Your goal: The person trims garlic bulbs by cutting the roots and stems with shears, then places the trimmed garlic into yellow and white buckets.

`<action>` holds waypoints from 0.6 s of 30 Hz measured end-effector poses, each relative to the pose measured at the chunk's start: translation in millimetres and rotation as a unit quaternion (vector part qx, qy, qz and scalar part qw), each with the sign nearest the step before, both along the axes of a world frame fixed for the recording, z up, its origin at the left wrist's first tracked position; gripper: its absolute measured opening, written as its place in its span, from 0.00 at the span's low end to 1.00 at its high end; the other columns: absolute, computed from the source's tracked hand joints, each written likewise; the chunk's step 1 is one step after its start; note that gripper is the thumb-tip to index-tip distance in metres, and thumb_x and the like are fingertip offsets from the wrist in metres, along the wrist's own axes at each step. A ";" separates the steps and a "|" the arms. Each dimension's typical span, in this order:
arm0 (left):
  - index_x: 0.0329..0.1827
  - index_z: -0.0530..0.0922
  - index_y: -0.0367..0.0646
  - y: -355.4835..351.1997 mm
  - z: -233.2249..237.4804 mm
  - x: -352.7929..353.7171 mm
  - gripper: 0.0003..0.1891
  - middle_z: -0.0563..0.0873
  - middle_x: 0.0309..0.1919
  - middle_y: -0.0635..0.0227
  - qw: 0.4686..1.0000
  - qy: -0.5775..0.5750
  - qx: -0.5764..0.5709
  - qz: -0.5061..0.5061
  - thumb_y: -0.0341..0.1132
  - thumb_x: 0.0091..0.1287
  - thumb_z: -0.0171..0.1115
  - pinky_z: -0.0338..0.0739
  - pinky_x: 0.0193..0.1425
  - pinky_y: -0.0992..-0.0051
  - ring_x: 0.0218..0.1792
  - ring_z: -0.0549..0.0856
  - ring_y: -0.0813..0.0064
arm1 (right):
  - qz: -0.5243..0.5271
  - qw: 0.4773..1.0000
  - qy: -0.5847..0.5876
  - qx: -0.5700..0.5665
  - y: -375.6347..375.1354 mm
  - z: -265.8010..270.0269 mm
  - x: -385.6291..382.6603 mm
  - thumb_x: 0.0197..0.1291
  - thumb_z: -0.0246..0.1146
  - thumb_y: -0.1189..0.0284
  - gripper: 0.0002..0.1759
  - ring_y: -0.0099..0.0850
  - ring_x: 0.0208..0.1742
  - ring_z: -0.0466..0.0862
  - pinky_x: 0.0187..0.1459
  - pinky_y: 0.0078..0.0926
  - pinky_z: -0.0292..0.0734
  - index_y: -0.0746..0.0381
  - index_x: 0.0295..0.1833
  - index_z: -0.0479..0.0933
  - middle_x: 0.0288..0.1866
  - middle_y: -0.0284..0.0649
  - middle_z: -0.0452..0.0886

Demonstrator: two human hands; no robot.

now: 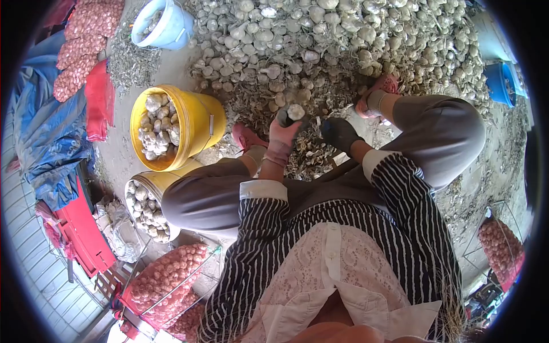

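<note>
My left hand, in a pink glove with dark fingertips, is closed around a garlic bulb whose pale end faces up. Beside it, a short gap to the right, my right hand wears a dark glove with a bit of blue at the fingertips. Its fingers are curled, and I cannot tell what they hold. Under both hands lie dry garlic skins and stalk scraps. A large heap of garlic bulbs spreads just ahead, beyond my feet.
At left stand a yellow bucket and a second bucket, both filled with bulbs. A pale blue bucket is farther ahead, a blue bucket at far right. Red mesh sacks of garlic and a blue tarp line the left.
</note>
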State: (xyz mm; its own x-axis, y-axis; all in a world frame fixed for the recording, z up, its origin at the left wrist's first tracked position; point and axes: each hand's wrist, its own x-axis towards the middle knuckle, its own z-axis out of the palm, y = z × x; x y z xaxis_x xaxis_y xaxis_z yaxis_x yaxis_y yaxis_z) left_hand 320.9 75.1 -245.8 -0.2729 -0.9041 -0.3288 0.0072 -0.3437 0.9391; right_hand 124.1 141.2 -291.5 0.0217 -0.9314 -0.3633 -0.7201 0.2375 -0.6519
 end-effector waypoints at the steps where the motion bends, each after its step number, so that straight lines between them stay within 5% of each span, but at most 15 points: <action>1: 0.62 0.75 0.42 -0.6 -0.3 -0.6 0.26 0.86 0.48 0.64 0.985 0.163 0.057 0.028 0.22 0.59 0.68 0.81 0.52 0.74 0.46 0.86 0.72 | -0.001 1.000 0.002 -0.003 -1.0 4.2 -2.4 0.57 0.65 0.62 0.16 0.43 0.37 0.85 0.42 0.41 0.80 0.62 0.43 0.78 0.36 0.48 0.84; 2: 0.62 0.75 0.42 -1.4 8.4 1.1 0.26 0.86 0.48 0.64 0.985 0.163 0.053 0.029 0.22 0.59 0.68 0.81 0.52 0.74 0.46 0.86 0.72 | -0.117 0.969 -0.173 0.134 -0.6 11.9 -3.7 0.58 0.65 0.60 0.16 0.39 0.33 0.85 0.37 0.38 0.80 0.63 0.42 0.77 0.33 0.46 0.83; 3: 0.64 0.73 0.43 -3.7 21.8 6.9 0.27 0.85 0.49 0.64 0.975 0.205 0.054 0.061 0.21 0.60 0.67 0.81 0.52 0.74 0.48 0.85 0.71 | -0.225 0.876 -0.337 0.263 -0.2 16.6 -2.5 0.59 0.65 0.59 0.18 0.36 0.28 0.84 0.32 0.34 0.81 0.64 0.40 0.77 0.30 0.45 0.82; 5: 0.66 0.71 0.44 -17.1 26.4 25.1 0.26 0.82 0.53 0.63 0.952 0.290 0.002 0.092 0.19 0.63 0.61 0.80 0.55 0.74 0.52 0.83 0.70 | -0.236 0.873 -0.347 0.247 -0.5 24.2 0.9 0.61 0.64 0.58 0.18 0.33 0.25 0.82 0.28 0.32 0.79 0.64 0.38 0.76 0.28 0.42 0.81; 7: 0.64 0.70 0.42 -36.1 51.1 37.9 0.23 0.80 0.54 0.63 0.966 0.159 -0.074 0.191 0.24 0.64 0.59 0.77 0.58 0.76 0.48 0.82 0.72 | -0.270 0.852 -0.376 0.246 -3.7 23.6 3.0 0.63 0.63 0.58 0.18 0.30 0.20 0.79 0.23 0.32 0.74 0.64 0.36 0.75 0.23 0.39 0.78; 8: 0.60 0.71 0.42 -48.8 81.9 53.9 0.21 0.79 0.53 0.64 0.955 0.249 -0.042 0.156 0.22 0.64 0.60 0.81 0.55 0.76 0.50 0.81 0.76 | -0.270 0.852 -0.377 0.243 -6.0 27.4 3.9 0.63 0.63 0.58 0.18 0.30 0.20 0.79 0.23 0.32 0.74 0.64 0.36 0.75 0.23 0.39 0.78; 9: 0.57 0.71 0.43 -68.7 85.7 77.5 0.16 0.78 0.54 0.63 0.900 0.406 -0.123 0.101 0.25 0.67 0.58 0.80 0.57 0.77 0.50 0.81 0.76 | -0.304 0.830 -0.402 0.240 -9.5 36.1 6.3 0.63 0.63 0.57 0.18 0.30 0.20 0.78 0.22 0.32 0.74 0.64 0.36 0.75 0.23 0.39 0.78; 10: 0.53 0.74 0.43 -76.4 96.7 101.5 0.10 0.80 0.54 0.60 0.824 0.546 -0.084 0.127 0.29 0.70 0.57 0.80 0.59 0.75 0.51 0.82 0.75 | -0.336 0.805 -0.427 0.238 -12.5 41.4 8.4 0.63 0.63 0.57 0.18 0.30 0.19 0.78 0.22 0.32 0.73 0.63 0.36 0.75 0.23 0.39 0.78; 12: 0.48 0.78 0.42 -87.1 127.1 105.0 0.07 0.83 0.53 0.58 0.805 0.553 -0.132 0.169 0.31 0.72 0.56 0.81 0.59 0.74 0.53 0.83 0.72 | -0.349 0.799 -0.428 0.238 -14.5 41.0 10.9 0.63 0.63 0.56 0.19 0.31 0.19 0.78 0.23 0.32 0.74 0.63 0.37 0.76 0.23 0.39 0.78; 14: 0.44 0.80 0.42 -107.3 106.0 107.0 0.06 0.85 0.52 0.58 0.864 0.446 -0.079 0.222 0.32 0.72 0.57 0.80 0.59 0.71 0.54 0.83 0.70 | -0.381 0.772 -0.446 0.245 -20.2 41.6 11.6 0.63 0.64 0.56 0.19 0.32 0.19 0.78 0.23 0.32 0.74 0.63 0.37 0.76 0.22 0.39 0.78; 15: 0.44 0.80 0.44 -113.9 78.2 100.9 0.05 0.86 0.50 0.63 0.903 0.388 -0.081 0.168 0.33 0.71 0.58 0.80 0.59 0.68 0.54 0.83 0.69 | -0.371 0.755 -0.483 0.241 -24.2 48.7 12.8 0.62 0.64 0.55 0.19 0.32 0.20 0.79 0.23 0.33 0.76 0.62 0.38 0.76 0.22 0.39 0.78; 16: 0.47 0.80 0.44 -126.0 10.3 109.8 0.07 0.86 0.48 0.68 0.954 0.211 -0.070 0.201 0.35 0.70 0.61 0.80 0.59 0.66 0.53 0.83 0.69 | -0.372 0.753 -0.485 0.242 -29.5 55.6 14.0 0.62 0.64 0.55 0.19 0.32 0.20 0.79 0.23 0.33 0.76 0.62 0.38 0.76 0.22 0.39 0.78; 17: 0.54 0.78 0.43 -113.2 32.0 69.3 0.13 0.85 0.48 0.64 0.975 0.031 -0.107 0.190 0.33 0.68 0.61 0.78 0.61 0.67 0.55 0.83 0.66 | -0.378 0.743 -0.490 0.255 -34.1 61.7 14.4 0.62 0.64 0.55 0.19 0.32 0.21 0.80 0.24 0.33 0.77 0.62 0.39 0.76 0.23 0.39 0.79; 18: 0.60 0.74 0.41 -116.9 14.0 49.2 0.19 0.82 0.53 0.58 0.980 0.037 -0.047 0.191 0.37 0.68 0.61 0.74 0.64 0.68 0.58 0.81 0.66 | -0.384 0.733 -0.494 0.268 -36.8 63.7 13.8 0.62 0.64 0.55 0.19 0.33 0.22 0.81 0.24 0.34 0.78 0.62 0.40 0.76 0.25 0.40 0.80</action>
